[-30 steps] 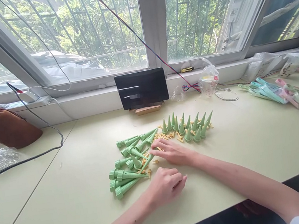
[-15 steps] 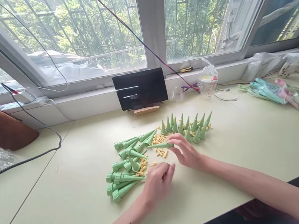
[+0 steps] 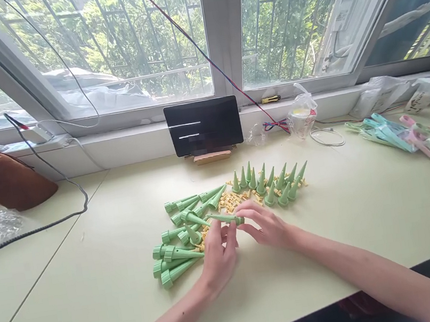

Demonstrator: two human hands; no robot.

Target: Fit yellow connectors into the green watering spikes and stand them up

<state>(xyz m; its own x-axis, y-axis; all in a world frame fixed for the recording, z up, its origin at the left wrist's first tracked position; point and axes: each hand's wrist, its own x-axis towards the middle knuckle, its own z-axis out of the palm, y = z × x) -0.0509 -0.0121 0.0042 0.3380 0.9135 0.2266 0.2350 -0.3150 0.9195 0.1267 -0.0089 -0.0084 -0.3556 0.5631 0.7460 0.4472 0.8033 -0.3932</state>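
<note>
A green cone-shaped watering spike (image 3: pixel 223 217) lies nearly level in the fingers of my right hand (image 3: pixel 268 224), gripped by its capped end with the tip pointing left. Close against its underside is my left hand (image 3: pixel 221 251), thumb and fingers drawn together in a pinch. Whatever those fingers hold is hidden. More green spikes (image 3: pixel 180 268) lie in a loose heap left of my hands. Small yellow plastic pieces (image 3: pixel 234 201) are scattered just beyond them. Several green spikes (image 3: pixel 280 181) stand upright on their caps at the back right, with yellow bits among them.
A dark tablet (image 3: pixel 204 127) leans on a stand by the window. To its right are a bagged cup (image 3: pixel 301 118) and a coiled white cable (image 3: pixel 327 137). Bagged pastel items (image 3: pixel 392 132) lie far right. A brown bag (image 3: pixel 3 179) and black cable (image 3: pixel 47 225) occupy the left.
My right hand lifted a green spike from the heap, swung it right, then brought it back towards my left hand. My left hand turned upward and its fingers rose to the spike.
</note>
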